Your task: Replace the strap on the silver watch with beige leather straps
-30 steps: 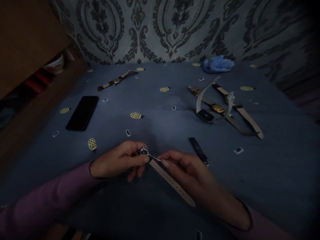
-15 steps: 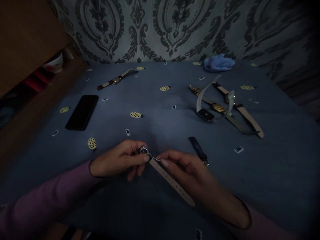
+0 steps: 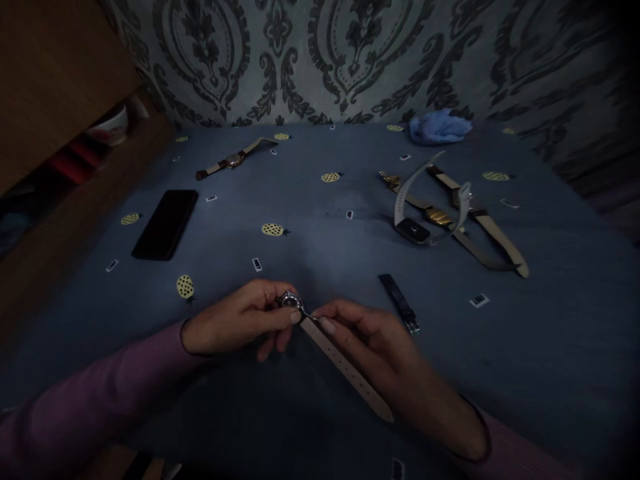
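My left hand (image 3: 245, 319) pinches a wristwatch (image 3: 290, 300) with a round silver case, its thumb pressed at the edge of the case. A pale strap with a row of holes (image 3: 345, 368) hangs from the case toward the lower right. My right hand (image 3: 373, 340) is closed on a thin metal tool (image 3: 309, 316), whose tip meets the watch where the strap joins the case. Too little of the tool shows to tell its kind. Beyond my right hand lies a dark strap piece with a buckle (image 3: 400, 303), apart from the watch.
A black phone (image 3: 165, 225) lies at left, with another watch (image 3: 233, 160) behind it. On the right, a smartwatch with a light band (image 3: 413, 230) rests among a gold watch (image 3: 439, 217) and a strapped watch (image 3: 493, 233). A crumpled blue cloth (image 3: 440, 127) sits by the wall.
Both hands hold nearly the same pose. The strap's free end has swung slightly down and to the right, and the tool's tip remains at the watch case.
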### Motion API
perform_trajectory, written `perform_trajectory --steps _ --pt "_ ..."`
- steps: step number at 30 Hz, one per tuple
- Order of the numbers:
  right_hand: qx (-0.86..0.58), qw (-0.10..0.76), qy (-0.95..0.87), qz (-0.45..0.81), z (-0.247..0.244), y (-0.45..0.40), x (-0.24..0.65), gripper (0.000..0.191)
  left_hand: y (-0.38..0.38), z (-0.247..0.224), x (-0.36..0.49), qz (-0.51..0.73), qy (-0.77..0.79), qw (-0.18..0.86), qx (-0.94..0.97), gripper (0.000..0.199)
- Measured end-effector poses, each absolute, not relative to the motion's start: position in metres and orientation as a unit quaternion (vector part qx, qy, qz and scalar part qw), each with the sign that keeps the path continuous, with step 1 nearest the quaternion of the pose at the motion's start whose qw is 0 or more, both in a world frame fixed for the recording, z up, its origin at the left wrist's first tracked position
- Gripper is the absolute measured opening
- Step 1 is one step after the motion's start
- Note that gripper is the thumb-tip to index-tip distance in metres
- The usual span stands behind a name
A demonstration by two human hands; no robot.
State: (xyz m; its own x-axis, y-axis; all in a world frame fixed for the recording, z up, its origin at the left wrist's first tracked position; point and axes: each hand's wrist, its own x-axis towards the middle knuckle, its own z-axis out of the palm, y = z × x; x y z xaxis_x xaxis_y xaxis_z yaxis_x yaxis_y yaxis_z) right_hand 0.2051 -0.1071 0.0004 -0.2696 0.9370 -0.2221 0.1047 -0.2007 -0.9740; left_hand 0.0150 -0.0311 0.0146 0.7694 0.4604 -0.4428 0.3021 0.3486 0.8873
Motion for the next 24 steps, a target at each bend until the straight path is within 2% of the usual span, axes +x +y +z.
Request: perform_trajectory --steps 9,24 --pt "-0.500 0.330 -0.509 0.618 0.0042 -0.1083 0.2095 0.024 -0.0315 0.0139 0.0152 0.057 0.329 0.750 0.571 0.020" --pt "-0.504 0.308 -0.366 0.719 0.0012 -0.1076 0.2033 0.034 -0.0345 0.0136 0.0178 0.073 0.339 0.748 0.566 0.025"
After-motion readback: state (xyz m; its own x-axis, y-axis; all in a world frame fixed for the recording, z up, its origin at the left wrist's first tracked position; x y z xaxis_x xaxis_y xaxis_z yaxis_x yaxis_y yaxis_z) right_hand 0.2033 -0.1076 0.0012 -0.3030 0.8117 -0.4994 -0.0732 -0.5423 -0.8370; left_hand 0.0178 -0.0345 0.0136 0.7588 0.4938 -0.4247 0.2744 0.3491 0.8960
